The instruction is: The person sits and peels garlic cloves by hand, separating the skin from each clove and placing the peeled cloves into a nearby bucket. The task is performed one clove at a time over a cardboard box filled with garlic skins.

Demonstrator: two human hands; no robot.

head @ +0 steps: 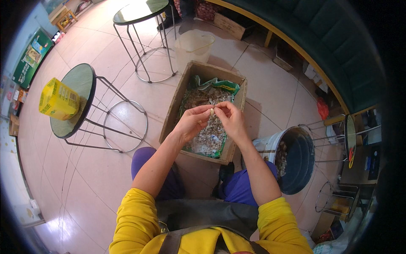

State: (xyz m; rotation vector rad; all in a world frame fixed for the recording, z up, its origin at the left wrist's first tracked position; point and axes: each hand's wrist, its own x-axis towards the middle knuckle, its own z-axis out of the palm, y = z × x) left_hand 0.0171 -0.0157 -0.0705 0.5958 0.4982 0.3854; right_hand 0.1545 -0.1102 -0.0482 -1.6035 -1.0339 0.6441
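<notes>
My left hand (pixel 194 122) and my right hand (pixel 231 120) meet at the fingertips over a wooden box (pixel 165 127). Between them they pinch a small pale piece (pixel 212 111) that looks like a peeled garlic clove; both thumbs and forefingers touch it. The box is lined with a green and white plastic sack (pixel 233 86). Loose papery skins and small pale bits (pixel 207 133) cover the bottom of it. Whether whole cloves lie among the skins, I cannot tell.
A metal drum (pixel 298 160) with brownish scraps lies tipped at the right. A translucent bucket (pixel 193 47) stands behind the box. At the left, a round stool (pixel 87 95) bears a yellow container (pixel 60 99); another stool (pixel 139 14) stands farther back, near a person's dark shoe (pixel 165 23).
</notes>
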